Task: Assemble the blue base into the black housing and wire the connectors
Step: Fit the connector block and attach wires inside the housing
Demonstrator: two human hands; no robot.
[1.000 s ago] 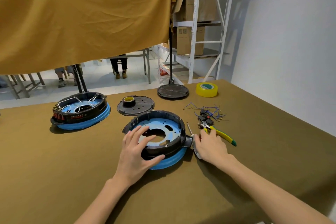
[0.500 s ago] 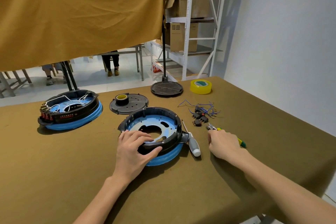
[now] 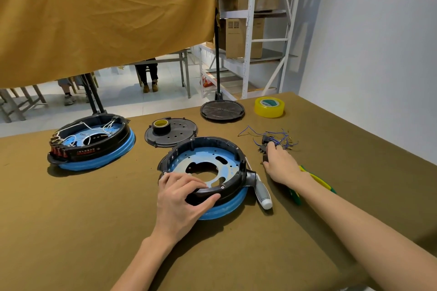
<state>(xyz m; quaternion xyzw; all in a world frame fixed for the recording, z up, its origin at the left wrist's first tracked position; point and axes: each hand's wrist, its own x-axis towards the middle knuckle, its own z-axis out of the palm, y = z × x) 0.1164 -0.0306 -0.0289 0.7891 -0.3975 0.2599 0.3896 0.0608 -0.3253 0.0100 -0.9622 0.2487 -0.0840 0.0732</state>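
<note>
Black housing (image 3: 233,181) under left hand's (image 3: 182,198) curled grip; right hand (image 3: 280,165) pinches connectors (image 3: 266,146) beyond screwdriver (image 3: 260,186).

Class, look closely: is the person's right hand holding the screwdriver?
No: the right hand reaches the connectors, while the screwdriver lies untouched beside the black housing.

left hand (image 3: 183,198): fingers curled, thumb out | right hand (image 3: 280,164): reaching forward, fingers curled
</note>
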